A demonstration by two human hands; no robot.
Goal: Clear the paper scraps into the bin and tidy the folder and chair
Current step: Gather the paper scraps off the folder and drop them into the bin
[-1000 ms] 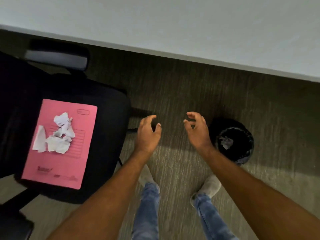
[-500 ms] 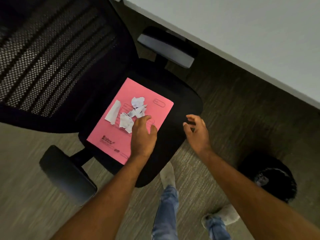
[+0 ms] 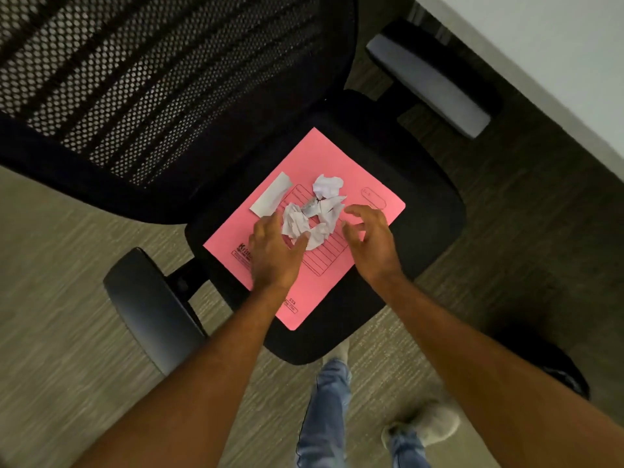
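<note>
A pink folder (image 3: 351, 160) lies on the black seat of an office chair (image 3: 415, 204). Several white crumpled paper scraps (image 3: 312, 211) are heaped on the folder, with one flat strip (image 3: 270, 197) at their left. My left hand (image 3: 273, 255) rests over the folder's near left part, fingers spread, its fingertips touching the scraps' left side. My right hand (image 3: 369, 238) hovers just right of the heap with curled, parted fingers and holds nothing. The black bin (image 3: 560, 373) shows only as a dark edge on the floor at the lower right.
The chair's mesh backrest (image 3: 152, 72) fills the upper left; its armrests stand at the lower left (image 3: 152, 309) and upper right (image 3: 429, 82). A white desk edge (image 3: 557, 62) runs along the upper right. My legs and shoes (image 3: 422, 427) stand on carpet below.
My view has swung from the bin to the chair. Both hands have moved onto the folder and closed in on the scraps from either side.
</note>
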